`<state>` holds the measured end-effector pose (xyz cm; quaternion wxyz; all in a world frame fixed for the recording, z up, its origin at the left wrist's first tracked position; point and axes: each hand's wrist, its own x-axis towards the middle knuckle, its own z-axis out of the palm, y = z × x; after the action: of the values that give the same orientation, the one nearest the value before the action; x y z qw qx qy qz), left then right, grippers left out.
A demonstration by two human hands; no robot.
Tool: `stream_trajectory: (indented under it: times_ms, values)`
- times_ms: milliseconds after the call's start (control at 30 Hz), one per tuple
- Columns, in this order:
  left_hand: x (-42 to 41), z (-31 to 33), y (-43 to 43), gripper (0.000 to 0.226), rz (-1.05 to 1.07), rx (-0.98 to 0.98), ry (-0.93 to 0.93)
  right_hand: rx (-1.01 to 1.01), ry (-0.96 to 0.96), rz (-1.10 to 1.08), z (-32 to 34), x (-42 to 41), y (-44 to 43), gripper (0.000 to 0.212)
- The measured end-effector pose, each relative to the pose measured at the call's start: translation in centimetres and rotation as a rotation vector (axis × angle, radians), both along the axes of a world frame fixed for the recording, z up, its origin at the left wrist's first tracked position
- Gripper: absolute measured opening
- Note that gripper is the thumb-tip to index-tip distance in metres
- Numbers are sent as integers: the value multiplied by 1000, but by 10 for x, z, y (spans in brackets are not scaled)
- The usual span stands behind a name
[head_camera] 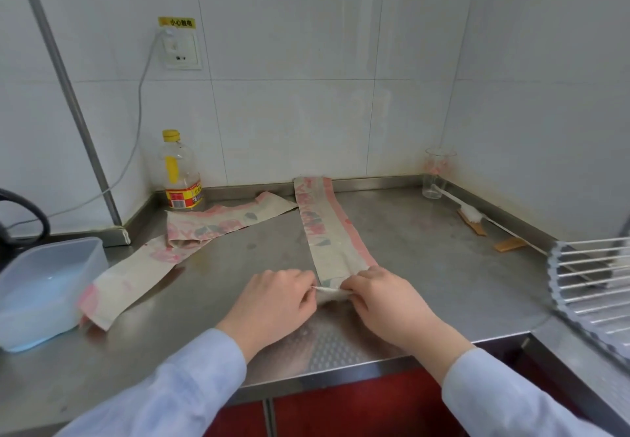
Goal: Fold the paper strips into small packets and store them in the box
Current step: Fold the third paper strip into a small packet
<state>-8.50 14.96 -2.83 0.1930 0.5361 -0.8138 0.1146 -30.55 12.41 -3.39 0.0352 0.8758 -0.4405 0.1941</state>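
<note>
Both hands pinch the near end of a paper strip.

The left hand and right hand grip the folded near end of the printed strip, which runs across the steel bench to the wall; the empty plastic box sits far left.

Near end of paper strip hidden betw. hands: left hand, right hand. Box cut by left edge. Rack cut at right. Bottle label unreadable.
</note>
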Motion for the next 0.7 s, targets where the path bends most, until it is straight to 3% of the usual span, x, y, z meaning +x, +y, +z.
stream_trajectory:
  times_ms: [200,333,567,700]
  values:
    - [-30,3,-22,20,-81,-112,260,-216,-227,-22,16,-11,-25,20]
    - [-39,1,-46,24,-22,-110,344,-191,-306,-86,11,-15,-42,27]
    - [-32,-29,-61,28,-90,127,243,31,-249,-74,-15,-26,-50,29]
    - [-24,-32,-62,23,-92,100,192,69,-277,-70,-17,-27,-47,27]
